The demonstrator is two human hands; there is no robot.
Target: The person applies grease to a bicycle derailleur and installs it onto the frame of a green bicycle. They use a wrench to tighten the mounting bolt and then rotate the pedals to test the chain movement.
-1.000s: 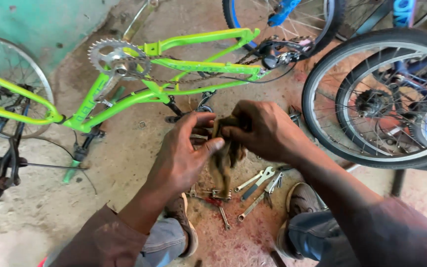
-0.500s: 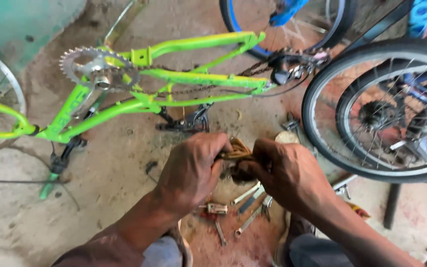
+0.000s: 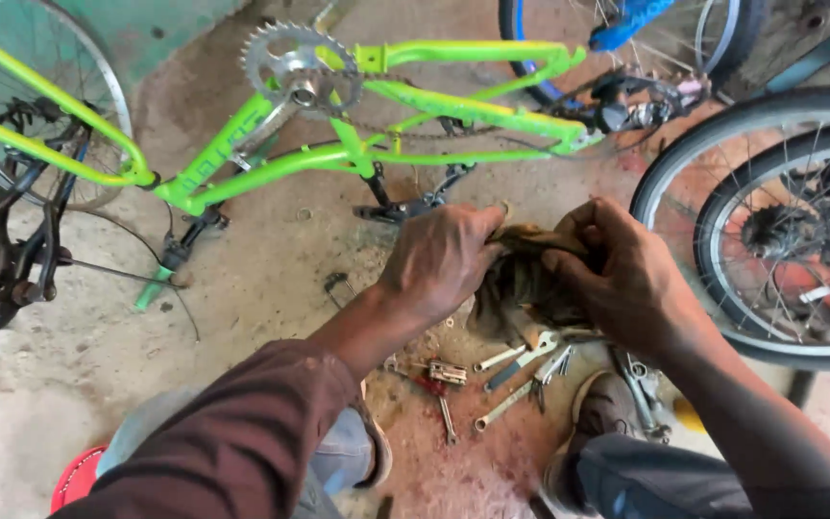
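Observation:
My left hand (image 3: 439, 258) and my right hand (image 3: 622, 274) are closed together on a dirty brown rag (image 3: 521, 279), held at chest height over the ground. The rag hangs down between the two hands, and whatever it wraps is hidden. Directly below lie several wrenches and small tools (image 3: 516, 370) scattered on the reddish dirt. A bright green bicycle frame (image 3: 357, 154) lies upside down just beyond my hands, its chainring (image 3: 300, 72) pointing up.
A bicycle wheel with a black tyre (image 3: 770, 221) stands close on the right. Another wheel (image 3: 40, 106) is at the far left, with a blue bicycle (image 3: 626, 24) behind. My shoes (image 3: 602, 413) flank the tools. A red object (image 3: 74, 476) sits at the lower left.
Both hands stay closed on the rag and have shifted slightly as they work it. The camera has tilted, so the green frame and the wheel sit a little differently in view.

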